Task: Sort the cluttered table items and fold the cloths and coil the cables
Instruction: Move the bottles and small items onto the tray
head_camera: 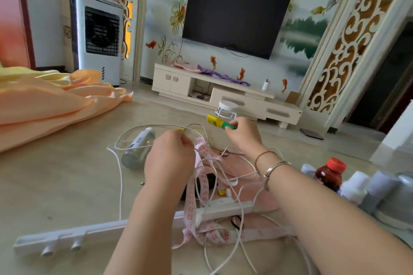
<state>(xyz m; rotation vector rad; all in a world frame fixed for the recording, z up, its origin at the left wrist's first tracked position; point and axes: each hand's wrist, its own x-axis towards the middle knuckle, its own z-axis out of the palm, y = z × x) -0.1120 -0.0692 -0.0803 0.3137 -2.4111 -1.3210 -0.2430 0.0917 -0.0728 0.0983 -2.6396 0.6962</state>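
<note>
My left hand pinches a white cable near a small yellow piece, lifting a tangle of it together with a pink measuring tape. My right hand holds a yellow and green tube by its green end, raised above the clutter. Under the tangle lies a pink cloth. A grey spray can lies on its side left of my left hand. An orange cloth is heaped at the far left.
A white hook rail lies across the near edge. At the right stand a brown bottle with a red cap and several white and grey containers. Black hair ties lie on the pink cloth. A TV cabinet stands beyond.
</note>
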